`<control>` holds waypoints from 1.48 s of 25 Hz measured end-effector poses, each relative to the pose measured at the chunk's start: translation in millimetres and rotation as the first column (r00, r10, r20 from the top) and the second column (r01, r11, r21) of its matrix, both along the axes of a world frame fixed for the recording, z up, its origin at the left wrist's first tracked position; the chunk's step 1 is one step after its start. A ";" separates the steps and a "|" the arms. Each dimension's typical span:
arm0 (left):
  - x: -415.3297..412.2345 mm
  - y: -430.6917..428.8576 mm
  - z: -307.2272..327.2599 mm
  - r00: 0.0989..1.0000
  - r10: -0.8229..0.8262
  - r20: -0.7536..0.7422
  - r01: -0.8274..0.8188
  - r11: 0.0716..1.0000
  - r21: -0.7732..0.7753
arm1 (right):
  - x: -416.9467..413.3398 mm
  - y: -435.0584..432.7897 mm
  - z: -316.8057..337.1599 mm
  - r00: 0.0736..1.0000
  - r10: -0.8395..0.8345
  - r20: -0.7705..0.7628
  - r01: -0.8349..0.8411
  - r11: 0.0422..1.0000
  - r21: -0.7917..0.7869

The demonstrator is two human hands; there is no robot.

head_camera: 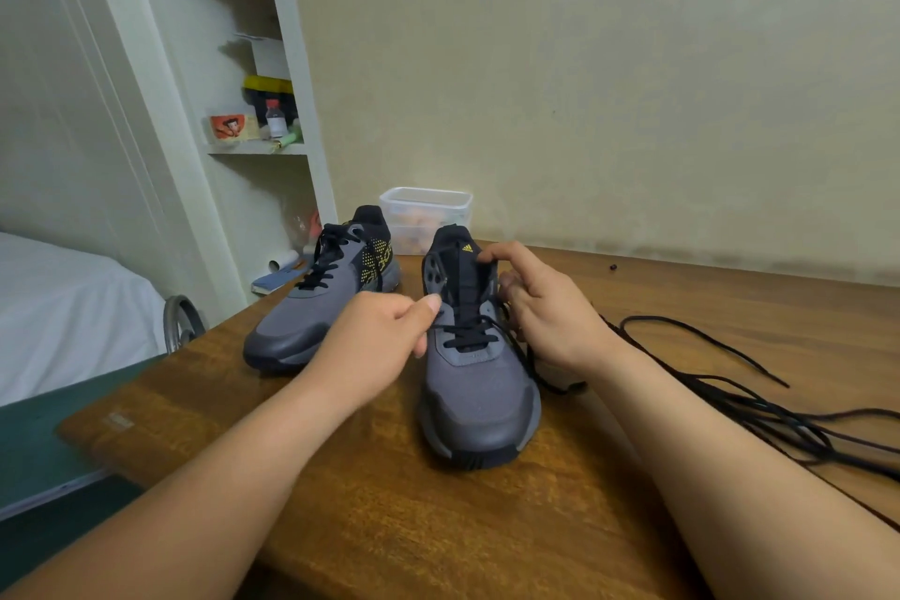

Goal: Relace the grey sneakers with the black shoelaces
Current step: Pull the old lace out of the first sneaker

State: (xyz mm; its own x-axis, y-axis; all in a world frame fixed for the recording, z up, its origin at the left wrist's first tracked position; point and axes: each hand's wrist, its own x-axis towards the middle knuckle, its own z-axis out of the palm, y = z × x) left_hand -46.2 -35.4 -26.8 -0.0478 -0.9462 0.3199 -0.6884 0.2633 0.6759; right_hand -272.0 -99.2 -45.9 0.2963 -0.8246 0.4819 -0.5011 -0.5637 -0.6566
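On the wooden table [389, 526], right in front of the person, stands the nearer sneaker [479, 400], toe towards them. Its black lace [468, 335] crosses only the lowest few eyelets. The upper holes look bare, and one tail trails off beside the shoe on the right. The left hand [380, 341] pinches thumb to fingers at the left eyelet row, seemingly on the lace, though the exact hold is too small to make out. The right hand [548, 322] curls round the shoe's right side, forefinger hooked over the tongue. Further right, a tangle of loose black laces [740, 397] lies on the wood. Behind, the farther sneaker [321, 302] looks laced to the top. I'd judge one shoe done and this one under halfway, with threading and tying left. A clear plastic tub [426, 210] sits by the wall.
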 end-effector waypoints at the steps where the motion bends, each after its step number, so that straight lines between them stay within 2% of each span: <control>1: -4.3 -4.8 1.6 0.999 0.025 -0.045 -0.024 0.999 0.026 | 1.9 1.2 -0.6 1.000 -0.002 -0.010 0.001 1.000 -0.018; 2: -8.3 -9.6 4.3 0.997 0.038 -0.061 -0.034 0.997 0.067 | 4.1 2.4 -1.4 1.000 -0.001 -0.018 0.000 0.999 -0.039; 5: -12.2 -19.8 11.1 0.996 0.002 0.085 -0.016 0.987 0.158 | 6.5 0.5 -6.6 0.999 -0.023 -0.038 0.020 0.996 -0.085; 6: -11.0 -21.0 12.4 0.996 -0.040 0.085 0.026 0.985 0.168 | 6.6 -0.4 -8.5 0.999 -0.026 -0.040 0.022 0.996 -0.089; 8: -6.5 -19.3 12.8 0.993 -0.105 -0.050 0.112 0.978 0.173 | 6.5 -0.5 -10.5 0.999 -0.025 -0.039 0.021 0.995 -0.095; 9: -3.6 -17.5 9.3 0.977 -0.102 -0.188 0.133 0.977 0.165 | 6.5 -0.1 -10.6 0.999 -0.026 -0.041 0.022 0.995 -0.097; 10: -0.5 -15.1 4.2 0.919 -0.076 -0.388 0.143 0.979 0.149 | 6.3 -0.4 -11.1 0.999 -0.028 -0.045 0.024 0.995 -0.102; 11: 2.9 -13.3 -2.0 0.785 -0.027 -0.619 0.137 0.982 0.131 | 5.9 -0.5 -11.3 0.998 -0.036 -0.049 0.030 0.994 -0.105; 12: 6.7 -10.8 -7.3 0.604 0.025 -0.797 0.125 0.984 0.126 | 5.8 -1.3 -12.2 0.998 -0.039 -0.050 0.033 0.993 -0.109; 13: 8.9 -8.5 -11.4 0.487 0.062 -0.871 0.105 0.986 0.129 | 6.4 -1.5 -13.0 0.998 -0.045 -0.049 0.039 0.993 -0.115; 14: 10.1 -8.0 -15.2 0.492 0.085 -0.867 0.075 0.987 0.139 | 7.1 -1.6 -13.7 0.998 -0.052 -0.046 0.046 0.992 -0.121; 16: 8.5 -8.8 -16.5 0.691 0.105 -0.715 0.040 0.982 0.184 | 8.2 -1.7 -14.3 0.996 -0.072 -0.049 0.066 0.990 -0.125; 18: 4.7 -12.1 -8.0 0.883 0.071 -0.465 0.044 0.972 0.232 | 9.0 -1.2 -15.8 0.995 -0.091 -0.052 0.084 0.989 -0.124; 19: 2.3 -14.3 -2.5 0.944 0.037 -0.328 0.041 0.973 0.229 | 9.9 -0.2 -16.8 0.994 -0.094 -0.052 0.087 0.988 -0.126; 21: -2.3 -17.5 4.0 0.993 -0.027 -0.117 0.047 0.984 0.172 | 11.5 2.2 -17.6 0.991 -0.117 -0.059 0.108 0.984 -0.142; 22: -3.5 -18.0 4.6 0.996 -0.047 -0.074 0.057 0.989 0.135 | 12.3 2.9 -17.0 0.987 -0.146 -0.071 0.134 0.980 -0.147; 23: -4.1 -17.6 3.0 0.994 -0.060 -0.089 0.070 0.992 0.104 | 12.7 3.1 -15.8 0.981 -0.176 -0.084 0.163 0.976 -0.144; 24: -5.0 -16.0 -0.3 0.981 -0.063 -0.183 0.078 0.994 0.075 | 12.8 3.4 -14.5 0.977 -0.189 -0.093 0.176 0.975 -0.133; 25: -4.7 -15.5 -4.0 0.929 -0.039 -0.368 0.060 0.997 0.046 | 13.0 3.5 -13.6 0.980 -0.175 -0.096 0.164 0.980 -0.115; 26: -2.3 -16.5 -6.6 0.800 -0.002 -0.600 0.030 0.999 0.036 | 12.9 4.1 -13.2 0.986 -0.142 -0.090 0.133 0.987 -0.095; 27: 0.8 -16.6 -7.6 0.609 0.027 -0.793 0.007 0.999 0.040 | 12.8 4.0 -13.7 0.991 -0.105 -0.079 0.099 0.992 -0.077; 28: 4.2 -17.7 -9.4 0.435 0.058 -0.899 -0.015 0.998 0.057 | 12.5 3.7 -14.2 0.995 -0.078 -0.064 0.074 0.995 -0.064; 29: 6.7 -19.7 -12.0 0.376 0.096 -0.922 -0.044 0.995 0.086 | 12.0 3.6 -14.8 0.997 -0.063 -0.047 0.061 0.997 -0.053; 30: 8.5 -22.0 -13.9 0.460 0.139 -0.877 -0.084 0.990 0.113 | 11.6 3.6 -15.2 0.998 -0.057 -0.032 0.056 0.998 -0.043; 31: 9.2 -22.8 -14.5 0.620 0.173 -0.765 -0.118 0.985 0.128 | 11.7 4.0 -15.1 0.998 -0.053 -0.022 0.052 0.998 -0.035; 33: 3.8 -16.7 -8.0 0.902 0.147 -0.406 -0.106 0.987 0.120 | 11.8 4.9 -14.5 0.999 -0.045 -0.009 0.044 0.999 -0.029; 34: 1.1 -14.1 -3.8 0.972 0.104 -0.212 -0.083 0.991 0.106 | 11.9 5.2 -14.2 0.999 -0.040 -0.005 0.040 0.999 -0.029; 35: -1.2 -11.8 1.3 0.997 0.058 -0.058 -0.052 0.993 0.102 | 11.8 5.2 -14.2 0.999 -0.038 -0.003 0.038 0.999 -0.028; 36: -1.6 -11.4 5.7 0.999 0.010 0.034 -0.014 0.994 0.110 | 11.5 5.2 -14.2 0.999 -0.036 -0.002 0.036 0.999 -0.028; 37: -1.2 -11.1 9.4 0.998 -0.038 0.053 0.031 0.992 0.124 | 11.0 4.7 -14.4 0.999 -0.034 -0.002 0.034 0.999 -0.029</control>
